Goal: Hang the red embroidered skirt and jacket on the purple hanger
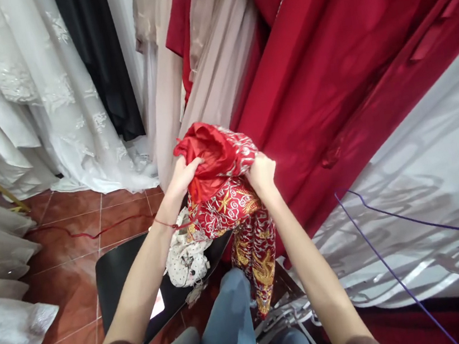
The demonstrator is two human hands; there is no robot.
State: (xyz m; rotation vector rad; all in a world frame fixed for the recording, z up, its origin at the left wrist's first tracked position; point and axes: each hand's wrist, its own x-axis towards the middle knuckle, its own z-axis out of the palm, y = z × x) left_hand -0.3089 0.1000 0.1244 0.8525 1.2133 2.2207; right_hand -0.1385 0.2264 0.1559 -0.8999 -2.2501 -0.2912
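A red garment (226,209) with gold and white swirl embroidery hangs in front of me, its plain red lining turned out at the top. My left hand (185,175) grips the lining at the left edge, thumb on top. At the opposite edge, my right hand (262,174) is a closed fist around the patterned cloth. A long narrow part of the garment, perhaps a sleeve, drops below toward my knees. The fingertips of both hands are partly hidden by fabric.
A black bench (118,277) below bears a white dotted cloth (188,259) and a lit phone (157,304). White gowns (64,103) hang at left, red gowns (326,69) at right. White hangers (417,282) and a purple cord (385,264) are on the right.
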